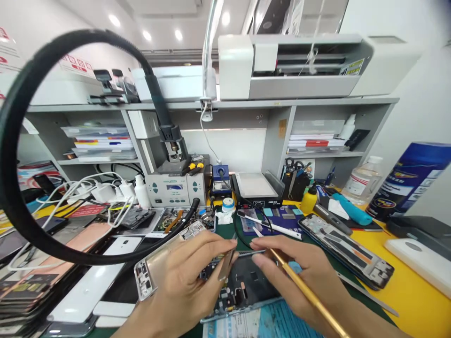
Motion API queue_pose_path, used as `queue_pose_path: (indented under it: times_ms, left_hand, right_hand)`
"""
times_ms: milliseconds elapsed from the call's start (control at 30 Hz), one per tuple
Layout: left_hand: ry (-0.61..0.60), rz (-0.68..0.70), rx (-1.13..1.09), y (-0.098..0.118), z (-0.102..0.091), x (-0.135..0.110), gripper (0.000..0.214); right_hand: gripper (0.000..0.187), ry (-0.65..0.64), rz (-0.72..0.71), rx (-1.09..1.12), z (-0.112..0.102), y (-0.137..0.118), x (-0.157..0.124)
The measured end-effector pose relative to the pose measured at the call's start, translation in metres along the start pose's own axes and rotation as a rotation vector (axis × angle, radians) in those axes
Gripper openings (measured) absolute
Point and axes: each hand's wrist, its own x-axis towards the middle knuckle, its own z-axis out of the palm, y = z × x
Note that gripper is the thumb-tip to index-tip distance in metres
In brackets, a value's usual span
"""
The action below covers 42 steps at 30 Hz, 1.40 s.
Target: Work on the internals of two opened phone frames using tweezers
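Note:
My left hand (188, 272) is closed in a pinch around metal tweezers (226, 265), above the left part of an opened phone (252, 281). My right hand (299, 267) grips a slim gold-handled tool (305, 287) like a pen. A pale, pointed end of that tool shows past the fingertips; its exact kind is unclear. Circuit parts and a dark inner panel are exposed in the phone, which lies over a blue-and-white printed sheet (271, 321). Both hands cover parts of the phone's edges. Left of it, a phone frame (155, 260) lies partly behind my left hand.
A black hose (10, 164) loops across the left side. Stacked phones (95, 277) lie left; another phone frame (347, 249) and a flat metal strip (368, 293) lie right. Behind are a toothbrush (278, 228), a heating plate (255, 185) and a rework station (176, 188).

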Motion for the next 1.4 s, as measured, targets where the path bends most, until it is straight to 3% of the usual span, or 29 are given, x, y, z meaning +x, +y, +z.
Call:
queue_pose_path:
  times_ms: [100,233,367,467,533,633,733,867,1000,1100,1267,1400]
  left_hand:
    - [-0.018,0.033,0.036,0.01,0.003,0.01,0.024]
    - [-0.087,0.051,0.05,0.024,0.01,0.019,0.023]
    - [-0.133,0.016,0.04,0.032,0.012,0.022,0.018]
    - [-0.176,-0.05,0.05,0.032,0.0,0.023,0.023]
    - [-0.254,-0.114,0.088,0.029,-0.015,0.023,0.047]
    - [-0.569,-0.164,0.242,0.02,-0.037,0.02,0.071]
    - [-0.706,-0.233,0.323,0.014,-0.049,0.015,0.068]
    - [-0.78,-0.33,0.296,0.008,-0.051,0.007,0.056]
    - [-0.881,-0.396,0.291,0.002,-0.051,-0.001,0.069]
    - [-0.869,-0.386,0.308,-0.001,-0.053,-0.004,0.071]
    - [-0.624,-0.064,0.46,-0.007,-0.05,-0.011,0.078]
    - [-0.506,0.021,0.472,-0.014,-0.045,-0.024,0.072]
  right_hand:
    - [0.029,0.016,-0.108,-0.02,0.005,0.007,0.0]
    - [0.016,-0.014,-0.193,-0.001,0.006,0.012,0.003]
    - [0.021,-0.055,-0.178,0.083,0.001,0.009,0.006]
    - [0.022,-0.063,-0.076,0.144,-0.001,0.01,0.009]
    - [0.024,-0.057,0.054,0.177,-0.004,0.01,0.011]
    - [0.027,-0.092,0.263,0.237,-0.012,0.009,0.013]
    - [0.031,-0.163,0.394,0.322,-0.018,0.005,0.014]
    - [0.031,-0.224,0.485,0.403,-0.018,0.001,0.016]
    - [0.028,-0.262,0.568,0.456,-0.014,0.001,0.016]
    - [0.027,-0.26,0.604,0.466,-0.013,0.002,0.014]
    - [0.02,-0.256,0.606,0.472,-0.011,-0.005,0.007]
    - [0.01,-0.18,0.711,0.484,-0.002,-0.014,0.003]
